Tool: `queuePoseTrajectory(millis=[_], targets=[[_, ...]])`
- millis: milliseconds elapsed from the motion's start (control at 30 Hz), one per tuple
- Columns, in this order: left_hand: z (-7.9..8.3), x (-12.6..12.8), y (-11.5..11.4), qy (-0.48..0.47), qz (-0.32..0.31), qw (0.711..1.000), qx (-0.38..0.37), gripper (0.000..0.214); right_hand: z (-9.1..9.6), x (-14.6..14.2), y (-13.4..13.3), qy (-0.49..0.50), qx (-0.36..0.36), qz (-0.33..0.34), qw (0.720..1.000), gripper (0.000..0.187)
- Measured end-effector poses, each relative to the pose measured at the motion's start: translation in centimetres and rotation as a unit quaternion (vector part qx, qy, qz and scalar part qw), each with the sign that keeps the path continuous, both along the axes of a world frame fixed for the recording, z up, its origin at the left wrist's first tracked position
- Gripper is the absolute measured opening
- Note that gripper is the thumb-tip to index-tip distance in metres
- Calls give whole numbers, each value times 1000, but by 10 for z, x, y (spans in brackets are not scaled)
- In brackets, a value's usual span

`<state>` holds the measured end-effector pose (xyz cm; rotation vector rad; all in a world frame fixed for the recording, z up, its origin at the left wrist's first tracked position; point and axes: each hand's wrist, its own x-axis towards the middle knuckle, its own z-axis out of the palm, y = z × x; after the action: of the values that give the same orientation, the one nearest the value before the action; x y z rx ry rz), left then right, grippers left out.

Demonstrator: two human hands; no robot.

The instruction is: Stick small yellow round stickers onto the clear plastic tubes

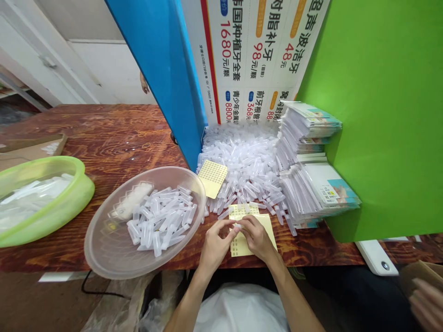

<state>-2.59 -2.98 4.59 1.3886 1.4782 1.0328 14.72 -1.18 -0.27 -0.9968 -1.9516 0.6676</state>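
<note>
My left hand (217, 240) and my right hand (255, 237) meet over the table's front edge. The fingertips of both are pinched together on a small whitish plastic tube (238, 225), mostly hidden by the fingers. Under the hands lie pale yellow sticker sheets (266, 226), printed with rows of small dark marks. Just beyond spreads a large heap of translucent plastic tubes (242, 157). Another yellow sticker sheet (212, 178) rests against the heap's left side. To the left, a translucent plastic bowl (104, 240) holds more tubes (162, 216).
Stacks of printed cards (311, 184) stand right of the heap. A blue panel (155, 60), a printed price board (256, 60) and a green panel (377, 115) enclose the back. A green basin (79, 193) sits far left. Another person's hand (427, 302) shows at lower right.
</note>
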Motion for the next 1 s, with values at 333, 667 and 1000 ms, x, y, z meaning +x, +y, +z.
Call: queuePoseTrajectory(millis=[333, 667, 1000], targets=[[-9, 22, 3, -126, 10, 989, -72, 39, -7, 1, -3, -46, 51, -3, 998, 27], [-7, 19, -13, 131, -3, 987, 91, 19, -9, -4, -6, -57, 129, -21, 990, 26], [82, -71, -12, 350, 322, 840, 262, 19, 10, -13, 31, -169, 44, -218, 960, 16]])
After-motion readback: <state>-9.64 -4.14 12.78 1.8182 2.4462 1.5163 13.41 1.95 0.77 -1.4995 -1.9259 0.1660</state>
